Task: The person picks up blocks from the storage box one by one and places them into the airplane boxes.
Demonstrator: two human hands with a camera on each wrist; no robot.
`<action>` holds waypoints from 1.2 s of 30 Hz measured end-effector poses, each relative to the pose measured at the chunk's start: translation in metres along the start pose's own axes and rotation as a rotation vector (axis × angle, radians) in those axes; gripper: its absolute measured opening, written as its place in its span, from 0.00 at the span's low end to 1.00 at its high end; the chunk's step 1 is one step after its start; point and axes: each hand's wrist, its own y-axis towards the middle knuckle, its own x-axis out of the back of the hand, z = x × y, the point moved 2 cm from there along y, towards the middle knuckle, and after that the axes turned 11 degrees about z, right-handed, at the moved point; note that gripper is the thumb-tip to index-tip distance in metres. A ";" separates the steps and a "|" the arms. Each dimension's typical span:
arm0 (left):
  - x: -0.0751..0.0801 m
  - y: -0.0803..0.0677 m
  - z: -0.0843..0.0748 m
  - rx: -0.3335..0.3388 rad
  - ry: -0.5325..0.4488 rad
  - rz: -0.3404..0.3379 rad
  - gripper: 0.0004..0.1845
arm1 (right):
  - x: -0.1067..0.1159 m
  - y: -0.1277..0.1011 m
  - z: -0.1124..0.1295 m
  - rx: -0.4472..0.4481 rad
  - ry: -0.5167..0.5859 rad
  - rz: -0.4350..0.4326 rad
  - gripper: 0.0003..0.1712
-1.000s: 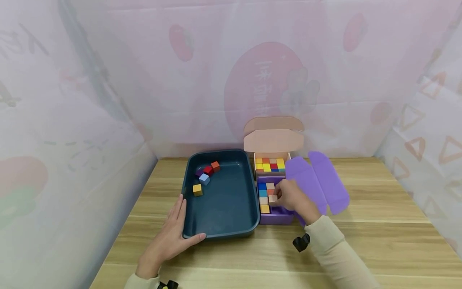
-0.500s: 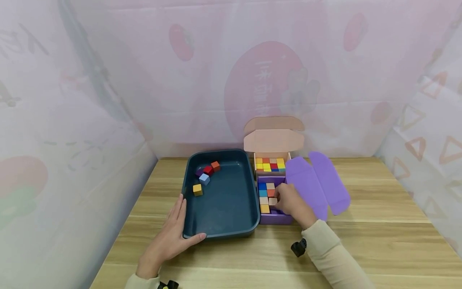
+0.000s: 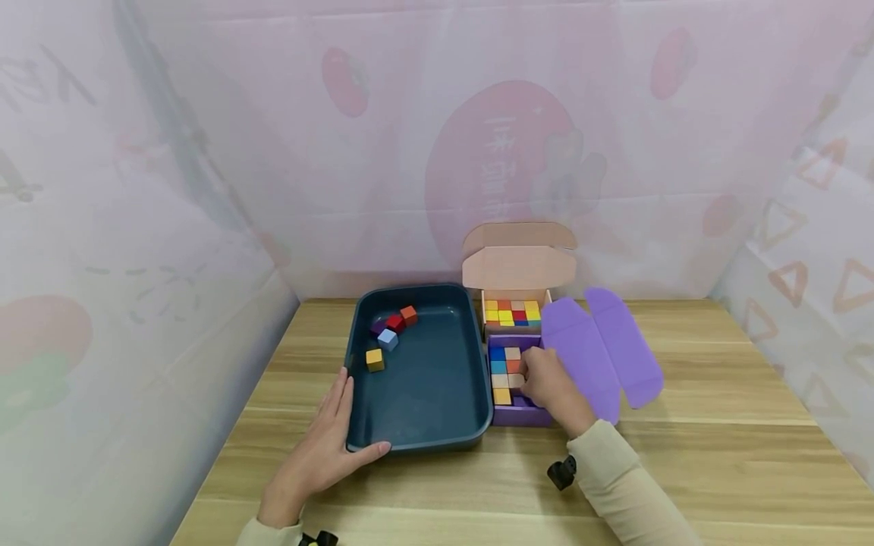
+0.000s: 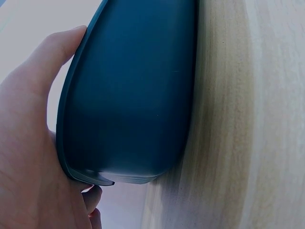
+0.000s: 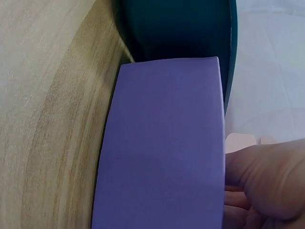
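My right hand reaches into the open purple box and its fingertips pinch a beige cube in the second column. Blue, orange, beige and yellow cubes fill the box's left side. In the right wrist view the purple box wall fills the middle, with my right hand at its far edge. My left hand rests flat against the front left corner of the dark teal tray, thumb along the front rim. The left wrist view shows my left hand cupping the tray corner.
Several loose cubes lie in the tray's back left corner. A peach box full of coloured cubes stands behind the purple one, lid up. The purple lid flaps lie open to the right. Patterned sheets wall in the wooden table.
My right hand and forearm have shifted slightly left and nearer over the purple box, fingers still at the beige cube. The left hand and tray have not moved.
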 end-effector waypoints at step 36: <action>-0.001 -0.002 0.000 0.006 -0.012 0.013 0.70 | 0.022 0.042 0.106 0.331 0.032 0.198 0.20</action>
